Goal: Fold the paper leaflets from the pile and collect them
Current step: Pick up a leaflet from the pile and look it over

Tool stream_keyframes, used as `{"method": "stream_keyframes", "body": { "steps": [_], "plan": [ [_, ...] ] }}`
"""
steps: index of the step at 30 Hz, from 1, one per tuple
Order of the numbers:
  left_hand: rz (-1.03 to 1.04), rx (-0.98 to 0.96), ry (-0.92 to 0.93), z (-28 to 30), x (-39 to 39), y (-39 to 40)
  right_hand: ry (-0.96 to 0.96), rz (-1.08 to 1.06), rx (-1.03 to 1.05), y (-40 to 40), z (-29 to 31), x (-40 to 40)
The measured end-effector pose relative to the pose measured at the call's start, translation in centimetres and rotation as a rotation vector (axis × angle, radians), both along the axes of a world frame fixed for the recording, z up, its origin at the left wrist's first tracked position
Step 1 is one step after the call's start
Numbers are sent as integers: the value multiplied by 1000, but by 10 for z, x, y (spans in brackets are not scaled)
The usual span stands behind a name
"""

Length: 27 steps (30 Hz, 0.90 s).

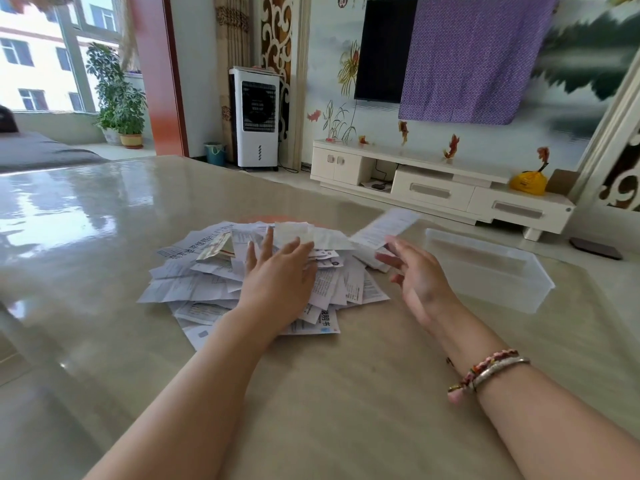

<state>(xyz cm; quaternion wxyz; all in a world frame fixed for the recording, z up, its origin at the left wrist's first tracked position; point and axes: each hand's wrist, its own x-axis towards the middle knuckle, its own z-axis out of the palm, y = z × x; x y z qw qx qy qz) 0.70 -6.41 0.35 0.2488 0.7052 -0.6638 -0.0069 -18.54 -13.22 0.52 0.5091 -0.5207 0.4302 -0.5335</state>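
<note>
In the head view, the pile of leaflets (263, 275) lies mid-worktop (346, 393), just left of the clear plastic bin (491, 268). The left hand (277, 271) rests flat on the pile, fingers (266, 242) spread. The right hand (415, 271) hovers between pile and bin, fingers loosely spread; a blurred leaflet (384, 226) sits beyond it, grip unclear. Its long axis slants up-right, toward the bin. She would do best to steady the pile and lift a single sheet.

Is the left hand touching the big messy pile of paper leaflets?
Touching. The head view shows the left hand lying flat on the pile of white printed paper leaflets.
</note>
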Motion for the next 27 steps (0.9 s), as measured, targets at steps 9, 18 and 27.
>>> {"method": "stream_keyframes", "body": {
  "steps": [9,18,27],
  "plan": [
    [21,-141,-132,5,0,5,149,-26,90,-5,-8,0],
    [26,-272,-153,6,-4,14,413,-124,24,1,-7,6],
    [21,-196,-191,0,-4,2,285,-38,143,-19,3,18]
  ]
}}
